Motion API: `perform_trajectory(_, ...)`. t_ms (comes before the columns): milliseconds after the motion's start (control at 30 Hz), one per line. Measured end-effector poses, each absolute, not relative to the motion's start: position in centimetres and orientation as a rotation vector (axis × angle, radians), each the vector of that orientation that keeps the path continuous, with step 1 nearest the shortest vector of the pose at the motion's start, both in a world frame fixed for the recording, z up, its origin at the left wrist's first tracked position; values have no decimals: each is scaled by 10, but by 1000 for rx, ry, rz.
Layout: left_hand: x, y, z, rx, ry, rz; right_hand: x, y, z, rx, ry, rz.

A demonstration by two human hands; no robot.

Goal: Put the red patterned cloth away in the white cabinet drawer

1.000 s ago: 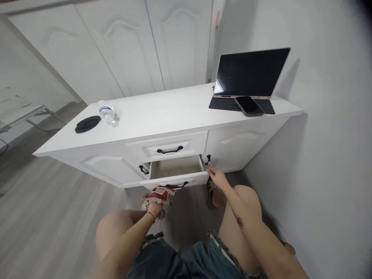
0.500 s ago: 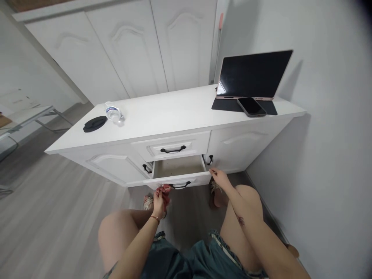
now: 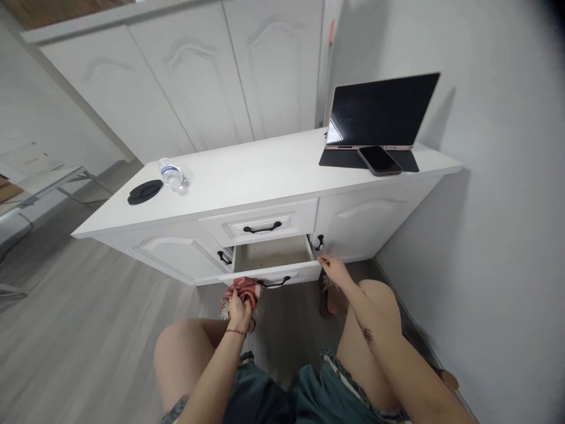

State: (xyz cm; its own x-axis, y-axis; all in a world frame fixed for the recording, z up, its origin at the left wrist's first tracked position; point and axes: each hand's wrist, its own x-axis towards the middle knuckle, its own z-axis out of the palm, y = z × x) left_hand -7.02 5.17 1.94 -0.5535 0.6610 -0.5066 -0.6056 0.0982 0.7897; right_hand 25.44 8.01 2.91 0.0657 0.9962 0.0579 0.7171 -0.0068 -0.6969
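Head view: clutching crumpled red cloth in left hand at seven o'clock, with fingers clamped on folds, against white panelled drawer; pinching drawer's corner with right hand, towards five o'clock.

Tablet: propped up, dark, facing you.
Phone: lies on the tablet's black flap, to your right.
Bottle: clear, blue-labelled, to your left.
Black item: flat, just beside the bottle; identity unclear.
Table: metal-legged, at your far left.
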Motion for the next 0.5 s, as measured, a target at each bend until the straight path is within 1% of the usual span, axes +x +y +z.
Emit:
perform_trajectory(167,-42,48,30,108,1341,1705,253,81,29,-1773,-1709,629)
perform_trajectory(300,-5,43,37,208,1262,1689,253,82,28,-1772,-1704,628)
perform_trajectory(500,58,39,31,368,1081,1519,253,84,28,-1776,-1712,630)
